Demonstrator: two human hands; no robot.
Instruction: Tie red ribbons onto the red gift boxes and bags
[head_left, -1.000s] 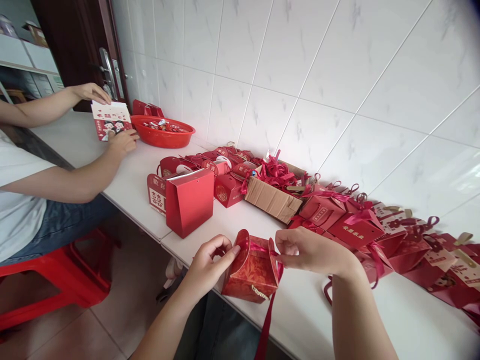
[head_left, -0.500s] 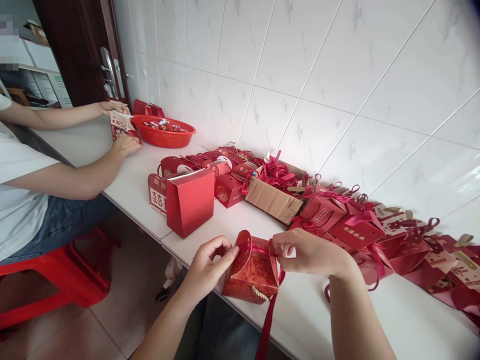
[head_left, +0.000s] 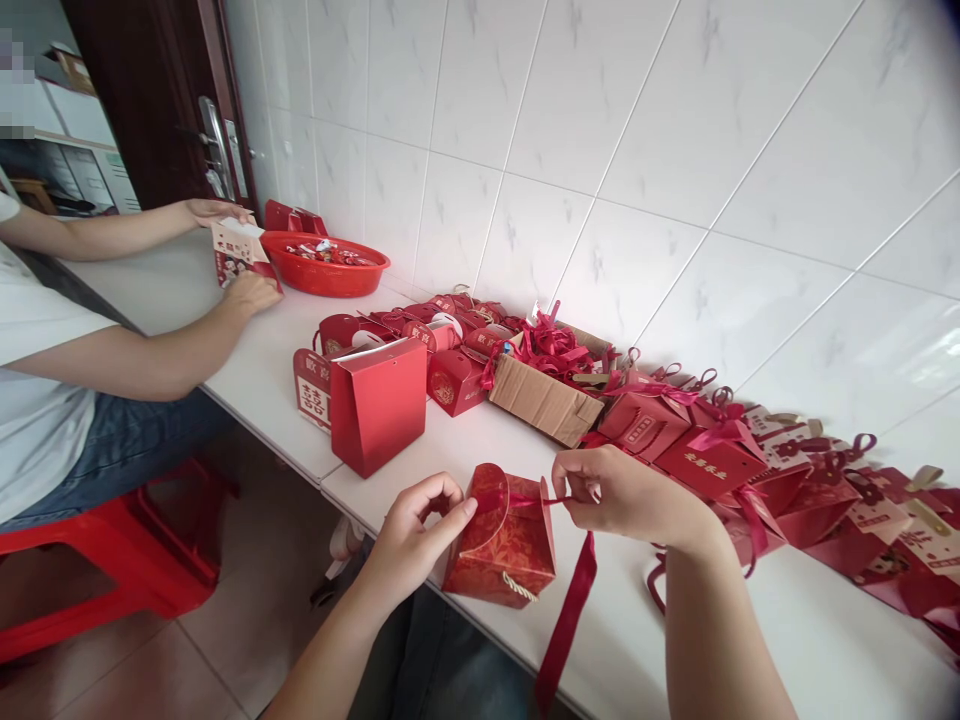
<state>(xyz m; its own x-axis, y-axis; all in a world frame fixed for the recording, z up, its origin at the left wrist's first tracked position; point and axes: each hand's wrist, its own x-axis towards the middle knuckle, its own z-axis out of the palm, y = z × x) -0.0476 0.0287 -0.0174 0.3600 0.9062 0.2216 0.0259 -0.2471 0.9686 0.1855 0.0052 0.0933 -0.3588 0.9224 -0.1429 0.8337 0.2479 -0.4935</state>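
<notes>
A red patterned gift box (head_left: 504,558) with a cream cord on its front sits at the near edge of the white table. My left hand (head_left: 429,535) pinches the box's rounded flap from the left, thumb and finger closed at its edge. To the right of the box, my right hand (head_left: 607,495) is closed on a dark red ribbon (head_left: 571,622). One stretch of the ribbon runs taut across the box top to my fingers, and its loose tail hangs down over the table edge.
Behind stand a plain red box (head_left: 380,408) and a cardboard carton (head_left: 546,402) of ribbons. Finished-looking red boxes (head_left: 709,455) line the tiled wall. At left, a co-worker's hands (head_left: 253,292) hold a box beside a red basin (head_left: 330,272) of sweets.
My right hand has drawn the ribbon rightward, away from the box, and its tail has swung right. My left hand stays on the flap. The co-worker's box has tilted slightly.
</notes>
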